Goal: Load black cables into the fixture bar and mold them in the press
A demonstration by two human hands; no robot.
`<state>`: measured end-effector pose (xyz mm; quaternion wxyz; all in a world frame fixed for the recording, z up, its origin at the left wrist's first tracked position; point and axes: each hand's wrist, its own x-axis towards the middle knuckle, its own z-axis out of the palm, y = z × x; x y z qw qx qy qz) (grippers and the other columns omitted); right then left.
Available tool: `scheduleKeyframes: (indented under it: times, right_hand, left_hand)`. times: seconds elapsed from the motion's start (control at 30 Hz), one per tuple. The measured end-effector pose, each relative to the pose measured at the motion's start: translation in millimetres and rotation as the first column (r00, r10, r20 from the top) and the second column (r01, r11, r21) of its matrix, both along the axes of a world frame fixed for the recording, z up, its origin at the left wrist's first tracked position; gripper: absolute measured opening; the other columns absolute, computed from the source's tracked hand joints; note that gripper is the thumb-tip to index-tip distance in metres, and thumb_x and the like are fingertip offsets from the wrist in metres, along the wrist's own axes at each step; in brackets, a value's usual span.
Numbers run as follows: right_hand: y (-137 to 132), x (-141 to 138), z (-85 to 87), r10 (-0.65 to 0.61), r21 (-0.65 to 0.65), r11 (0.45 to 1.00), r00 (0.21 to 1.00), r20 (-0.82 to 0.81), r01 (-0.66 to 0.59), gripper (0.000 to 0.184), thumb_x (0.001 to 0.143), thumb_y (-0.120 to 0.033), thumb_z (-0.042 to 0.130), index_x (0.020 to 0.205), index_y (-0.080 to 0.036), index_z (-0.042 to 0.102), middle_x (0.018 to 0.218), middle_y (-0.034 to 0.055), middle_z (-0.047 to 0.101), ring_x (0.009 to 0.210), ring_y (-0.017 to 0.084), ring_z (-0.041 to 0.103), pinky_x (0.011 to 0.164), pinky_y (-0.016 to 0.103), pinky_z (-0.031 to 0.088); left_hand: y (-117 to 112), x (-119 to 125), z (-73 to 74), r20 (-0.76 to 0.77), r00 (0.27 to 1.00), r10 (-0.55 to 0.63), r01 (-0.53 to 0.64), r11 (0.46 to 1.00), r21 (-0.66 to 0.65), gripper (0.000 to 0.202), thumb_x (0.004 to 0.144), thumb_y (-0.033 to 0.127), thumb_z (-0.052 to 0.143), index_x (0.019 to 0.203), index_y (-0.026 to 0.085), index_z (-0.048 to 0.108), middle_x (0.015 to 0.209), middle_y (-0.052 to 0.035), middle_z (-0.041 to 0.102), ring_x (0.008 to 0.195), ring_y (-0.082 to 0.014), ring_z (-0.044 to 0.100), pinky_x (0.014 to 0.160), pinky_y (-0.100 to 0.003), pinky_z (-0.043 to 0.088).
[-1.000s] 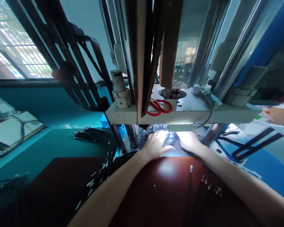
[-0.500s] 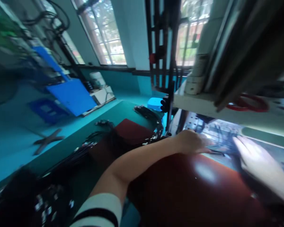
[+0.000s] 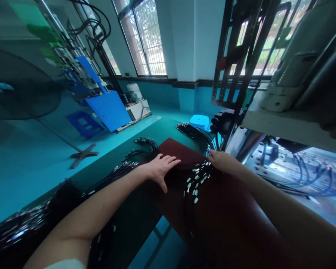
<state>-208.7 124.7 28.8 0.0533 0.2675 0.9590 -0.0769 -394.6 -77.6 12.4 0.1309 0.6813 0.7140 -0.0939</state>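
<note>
Apparently picking at black cables [image 3: 196, 133], right by and beyond curled right hand [image 3: 221, 160]; can't confirm grip. Holding left hand [image 3: 162, 170] spread, empty, over counter [image 3: 176, 147]. Next, probably calls for separating carefully.

The fan [image 3: 25, 97] is cropped at left, the white connectors [image 3: 195, 192] too small to detail.

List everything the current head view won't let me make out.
Head view:
Right hand's palm contents: hidden by the hand itself.
White connectors' fine detail: too small.
Fan's far side: cut off, left edge.
Press's top: cut off, top edge.
</note>
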Motion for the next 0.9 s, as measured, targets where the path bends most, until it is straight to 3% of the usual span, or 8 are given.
scheduleKeyframes:
  times: [0.13, 0.27, 0.37, 0.47, 0.6, 0.73, 0.83, 0.9]
  right_hand:
    - [-2.4, -2.7, -10.5, -0.043, 0.054, 0.998, 0.999, 0.006, 0.042, 0.038, 0.093, -0.039, 0.036, 0.114, -0.013, 0.053, 0.1, 0.0184, 0.065, 0.095, 0.034, 0.062, 0.075, 0.043, 0.045]
    - [-10.7, 12.3, -13.2, -0.065, 0.076, 0.995, 0.997, -0.042, 0.068, 0.035, 0.091, -0.039, 0.04, 0.113, -0.014, 0.053, 0.096, 0.0155, 0.062, 0.087, 0.031, 0.062, 0.069, 0.037, 0.044]
    - [-7.8, 21.9, -18.6, -0.067, -0.031, 0.998, 0.98, -0.185, 0.062, 0.025, 0.09, -0.033, 0.042, 0.1, -0.017, 0.058, 0.095, 0.01, 0.057, 0.078, 0.022, 0.06, 0.067, 0.03, 0.042]
    - [-3.0, 28.6, -29.2, 0.024, -0.104, 0.993, 0.959, -0.283, -0.055, 0.021, 0.09, -0.025, 0.043, 0.083, -0.016, 0.062, 0.088, 0.0064, 0.054, 0.075, 0.016, 0.056, 0.069, 0.026, 0.041]
    - [-10.7, 38.6, -35.5, 0.117, 0.058, 0.993, 0.959, -0.259, -0.106, 0.02, 0.087, -0.021, 0.046, 0.083, -0.016, 0.065, 0.085, 0.0079, 0.057, 0.088, 0.022, 0.052, 0.078, 0.032, 0.04]
    - [-20.4, 69.2, -18.7, 0.191, 0.108, 0.981, 0.911, -0.366, -0.163, 0.021, 0.086, -0.02, 0.049, 0.101, -0.017, 0.063, 0.099, 0.0092, 0.058, 0.096, 0.022, 0.05, 0.083, 0.033, 0.04]
    - [-11.8, 118.8, -2.6, 0.202, 0.07, 0.979, 0.893, -0.403, -0.19, 0.022, 0.087, -0.018, 0.045, 0.096, -0.016, 0.065, 0.093, 0.0076, 0.06, 0.084, 0.017, 0.054, 0.076, 0.027, 0.042]
    - [4.8, 161.1, 3.4, 0.069, 0.034, 0.998, 0.92, -0.386, -0.061, 0.023, 0.087, -0.017, 0.043, 0.09, -0.016, 0.067, 0.087, 0.0065, 0.062, 0.077, 0.016, 0.056, 0.071, 0.026, 0.043]
  left_hand:
    - [2.1, -10.9, -1.2, -0.074, 0.994, -0.08, 0.088, 0.99, 0.108, 0.08, 0.066, 0.063, 0.061, 0.131, 0.021, 0.04, 0.131, -0.0136, 0.048, 0.12, -0.0283, 0.044, 0.102, -0.042, 0.024]
    - [19.6, -37.3, 5.2, -0.194, 0.981, 0.01, 0.021, 0.988, 0.153, 0.036, 0.085, 0.042, 0.051, 0.113, 0.02, 0.054, 0.117, -0.0091, 0.057, 0.109, -0.0206, 0.052, 0.096, -0.032, 0.029]
    - [33.3, -49.4, 10.4, -0.221, 0.972, 0.084, -0.03, 0.971, 0.237, 0.029, 0.09, 0.035, 0.043, 0.113, 0.022, 0.054, 0.129, -0.0046, 0.05, 0.12, -0.0181, 0.043, 0.1, -0.031, 0.025]
    - [38.1, -53.6, 10.4, -0.224, 0.971, 0.083, -0.021, 0.965, 0.262, 0.028, 0.091, 0.033, 0.04, 0.112, 0.023, 0.055, 0.131, -0.002, 0.05, 0.126, -0.0188, 0.036, 0.103, -0.035, 0.022]
    - [33.9, -47.9, 6.4, -0.254, 0.956, 0.146, -0.101, 0.978, 0.18, 0.034, 0.084, 0.031, 0.05, 0.118, 0.026, 0.054, 0.129, -0.007, 0.053, 0.126, -0.0255, 0.037, 0.102, -0.046, 0.027]
    - [36.9, -6.1, 10.9, -0.18, 0.974, 0.134, -0.077, 0.953, 0.294, 0.064, 0.075, 0.025, 0.052, 0.137, 0.025, 0.035, 0.144, -0.0094, 0.036, 0.131, -0.0305, 0.031, 0.101, -0.047, 0.032]
    - [50.0, 58.1, 17.9, 0.08, 0.991, -0.107, 0.07, 0.927, 0.369, 0.047, 0.083, 0.027, 0.043, 0.129, 0.026, 0.043, 0.134, -0.0035, 0.049, 0.123, -0.0192, 0.044, 0.103, -0.032, 0.036]
    - [67.0, 108.4, 19.8, 0.18, 0.95, -0.256, 0.179, 0.915, 0.361, 0.033, 0.087, 0.028, 0.039, 0.116, 0.027, 0.054, 0.121, -0.0008, 0.058, 0.11, -0.0154, 0.054, 0.097, -0.027, 0.04]
